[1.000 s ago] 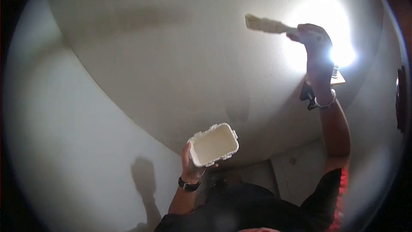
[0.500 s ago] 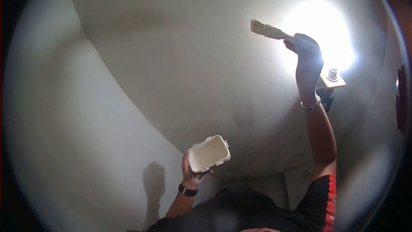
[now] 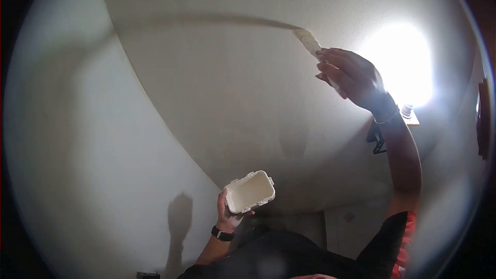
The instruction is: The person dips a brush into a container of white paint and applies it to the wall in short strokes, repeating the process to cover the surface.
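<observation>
My right hand (image 3: 351,75) is raised and closed around the handle of a paintbrush (image 3: 308,41) with paint-coated, pale bristles. The brush tip meets its own shadow on the pale painted surface (image 3: 222,82) overhead, so it appears to touch it. Lower down, my left hand (image 3: 230,216) grips a white rectangular tub (image 3: 251,192) from below and the side. Whitish paint lies inside the tub, and its rim is crusted with dried paint. Part of my left fingers is hidden behind the tub.
A bright lamp (image 3: 400,67) glows beside my right wrist, its base on a small yellowish mount (image 3: 411,119). A black bracket (image 3: 377,139) hangs below it. A pale wall (image 3: 103,150) rises on the left, and a dark reddish object (image 3: 483,119) is at the right edge.
My right hand has turned and lowered slightly, bringing the brush from apart to the overhead surface, where its shadow now meets the tip. The tub stays in my left hand, slightly lower in view.
</observation>
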Available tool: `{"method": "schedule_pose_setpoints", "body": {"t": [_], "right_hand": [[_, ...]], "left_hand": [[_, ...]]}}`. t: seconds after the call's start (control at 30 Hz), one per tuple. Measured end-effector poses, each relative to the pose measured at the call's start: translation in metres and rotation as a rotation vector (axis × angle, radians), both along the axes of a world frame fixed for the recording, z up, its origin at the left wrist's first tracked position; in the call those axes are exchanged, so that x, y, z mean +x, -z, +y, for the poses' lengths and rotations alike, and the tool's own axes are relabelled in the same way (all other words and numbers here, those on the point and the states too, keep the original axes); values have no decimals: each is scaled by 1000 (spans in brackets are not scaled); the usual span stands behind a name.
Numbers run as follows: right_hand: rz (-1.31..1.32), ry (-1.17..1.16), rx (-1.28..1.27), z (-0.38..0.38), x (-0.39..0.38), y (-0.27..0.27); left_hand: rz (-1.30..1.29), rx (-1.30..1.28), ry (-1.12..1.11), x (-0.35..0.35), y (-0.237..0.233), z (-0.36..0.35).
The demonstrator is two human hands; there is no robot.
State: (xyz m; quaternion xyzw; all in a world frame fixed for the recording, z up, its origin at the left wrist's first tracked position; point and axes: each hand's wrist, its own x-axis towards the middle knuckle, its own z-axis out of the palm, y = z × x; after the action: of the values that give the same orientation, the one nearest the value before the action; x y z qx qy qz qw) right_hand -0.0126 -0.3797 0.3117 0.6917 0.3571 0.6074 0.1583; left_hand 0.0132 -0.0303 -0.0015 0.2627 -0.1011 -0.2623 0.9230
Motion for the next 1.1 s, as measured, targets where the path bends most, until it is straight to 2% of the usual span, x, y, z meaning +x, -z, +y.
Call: {"method": "schedule_pose_setpoints", "body": {"t": [0.07, 0.1, 0.2, 0.33, 0.37, 0.4, 0.47, 0.5, 0.53, 0.6, 0.63, 0.67, 0.73, 0.77, 0.8, 0.87, 0.93, 0.97, 1.03, 1.1], "right_hand": [[8, 70, -85, 7, 3, 4], [92, 97, -64, 6, 5, 13], [260, 53, -101, 1, -1, 28], [274, 117, -131, -3, -12, -1], [530, 206, 23, -9, -6, -11], [290, 235, -48, 0, -11, -32], [136, 171, -179, -7, 0, -76], [319, 184, -2, -6, -7, -92], [151, 142, -99, -12, 5, -104], [-17, 37, -231, -9, 1, -127], [198, 244, -2, 12, -31, -127], [199, 243, -4, 7, -25, -123], [-46, 84, -188, -12, 2, -103], [-153, 106, -244, -8, 8, -86], [383, -96, 107, -21, 18, -56], [226, 31, -100, -31, 24, -20], [274, 48, -218, -19, 10, -4], [348, 27, -174, -18, 11, 6], [426, 10, -125, -13, 2, 17], [657, 56, -27, -13, -9, 18]], "left_hand": [[-38, 58, -48, -3, 1, 1], [-1, 35, -29, -2, 1, 2], [30, 7, -14, -3, 0, 0], [45, -6, -46, -10, -9, -3], [49, -1, -41, -17, -14, -5], [-320, 293, -234, -26, -20, -10], [-684, 592, -418, -25, -19, -8], [-317, 298, -219, -15, -11, -3], [54, 1, -23, -9, -5, 1], [61, -13, -15, -7, 0, 1], [53, -28, -10, -7, 1, 1], [55, -30, -11, -7, 1, 1], [75, -19, -13, -7, 1, 1], [77, -21, -17, -7, 0, 2], [83, 20, -9, -8, -1, 3], [85, 63, 4, -12, -4, 1], [-127, 174, -124, -17, -6, -1], [-197, 210, -168, -16, -6, -1], [82, 25, -31, -12, -3, 2], [93, 45, -29, -11, -5, 3]]}}
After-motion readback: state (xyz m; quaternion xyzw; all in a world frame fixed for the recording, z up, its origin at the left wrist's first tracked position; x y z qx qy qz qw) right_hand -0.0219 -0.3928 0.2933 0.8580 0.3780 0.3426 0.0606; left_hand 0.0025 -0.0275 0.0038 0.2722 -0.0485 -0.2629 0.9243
